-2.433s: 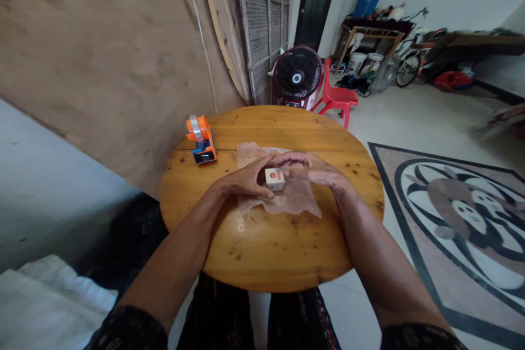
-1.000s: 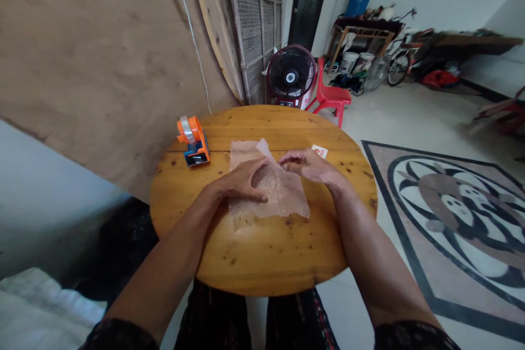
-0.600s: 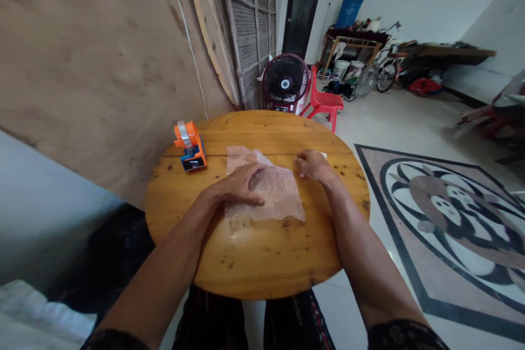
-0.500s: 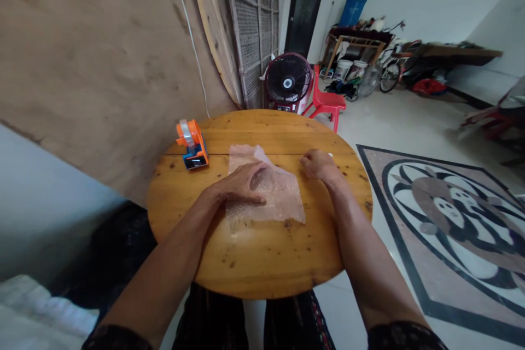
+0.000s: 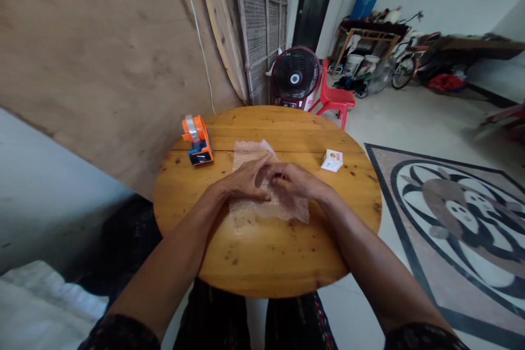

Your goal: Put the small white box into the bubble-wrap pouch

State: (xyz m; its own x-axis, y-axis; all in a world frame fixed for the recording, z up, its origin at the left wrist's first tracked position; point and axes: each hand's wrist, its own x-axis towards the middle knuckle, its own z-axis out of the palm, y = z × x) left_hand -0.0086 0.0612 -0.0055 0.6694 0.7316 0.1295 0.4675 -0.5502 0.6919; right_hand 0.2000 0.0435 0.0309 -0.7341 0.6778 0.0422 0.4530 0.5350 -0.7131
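One sheet of bubble wrap (image 5: 249, 152), pinkish and half see-through, lies flat near the middle of the round wooden table (image 5: 270, 262), and both your hands are over it. Your left hand (image 5: 246, 179) rests on the sheet with its thumb set well apart from the fingers, so its grip is released and it grasps nothing. Your right hand (image 5: 296, 179) is above the right part of the sheet, its fingers bent toward your left hand; whether they pinch the wrap or something small, I cannot tell (the fingertips are in shadow there). To the right of the sheet, well apart from both hands, the small white box (image 5: 332, 160) with red print stands on the table. On the far left part of the table is the tape dispenser (image 5: 200, 147), orange and blue, which carries a roll of clear tape. Behind the table you have a dark red fan (image 5: 296, 74), and just beside it, to the right, a red plastic chair (image 5: 339, 97). Farther to the right, a bicycle (image 5: 404, 72) stands near a cluttered wooden stand (image 5: 365, 33), and the floor shows a panda picture (image 5: 471, 219) inside a dark border.
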